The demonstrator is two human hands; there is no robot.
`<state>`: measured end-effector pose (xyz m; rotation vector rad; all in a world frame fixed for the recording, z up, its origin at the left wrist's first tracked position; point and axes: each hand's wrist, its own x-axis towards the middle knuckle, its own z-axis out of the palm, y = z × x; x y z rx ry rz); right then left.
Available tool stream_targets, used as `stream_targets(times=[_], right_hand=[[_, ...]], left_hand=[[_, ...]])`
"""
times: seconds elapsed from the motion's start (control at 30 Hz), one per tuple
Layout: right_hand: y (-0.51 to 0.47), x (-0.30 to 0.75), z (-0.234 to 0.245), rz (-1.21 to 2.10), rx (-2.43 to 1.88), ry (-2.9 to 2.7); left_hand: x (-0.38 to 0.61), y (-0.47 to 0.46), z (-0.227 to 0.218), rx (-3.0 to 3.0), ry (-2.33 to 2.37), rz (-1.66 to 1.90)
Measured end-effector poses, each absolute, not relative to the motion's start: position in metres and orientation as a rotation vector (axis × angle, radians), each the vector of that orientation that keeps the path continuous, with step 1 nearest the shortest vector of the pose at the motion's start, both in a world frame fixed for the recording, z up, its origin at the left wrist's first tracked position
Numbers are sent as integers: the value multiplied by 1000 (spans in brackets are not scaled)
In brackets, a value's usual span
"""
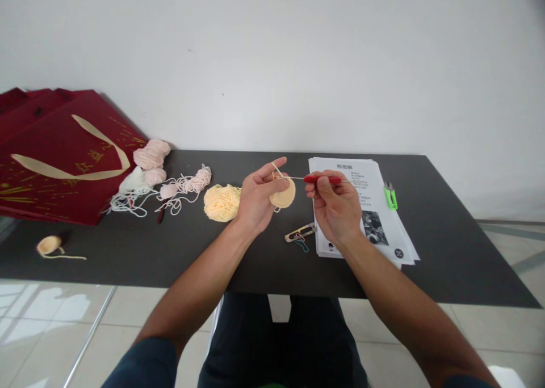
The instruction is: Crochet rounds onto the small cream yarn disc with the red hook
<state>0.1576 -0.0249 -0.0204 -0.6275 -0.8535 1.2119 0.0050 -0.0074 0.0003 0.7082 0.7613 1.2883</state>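
Note:
My left hand (259, 198) is closed on a small round cream crochet piece (284, 194), pinched under the thumb. Yarn runs up over its raised index finger. In my right hand (334, 206) is a crochet hook (321, 179) with a red handle, gripped between thumb and fingers. Its thin metal shaft points left and reaches the top edge of the crochet piece, where the exact stitch is too small to make out. A ball of yellow yarn (221, 202) lies just left of my left hand.
Printed sheets (347, 167) lie under my right hand, with green thread snips (390, 196) at their right edge. Metal snips (300, 232) rest nearer me. Pink yarn (152, 154), a dark red bag (63, 150) and a small cream crochet piece (49, 244) are at left.

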Motion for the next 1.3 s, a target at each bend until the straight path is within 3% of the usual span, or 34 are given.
stream_targets(times=[0.63, 1.3], right_hand=[[-26, 163, -12, 933, -645, -1028], [-27, 167, -11, 1137, -552, -1010]], left_hand=[[-7, -2, 2, 897, 730, 1284], [-16, 5, 0, 881, 502, 1073]])
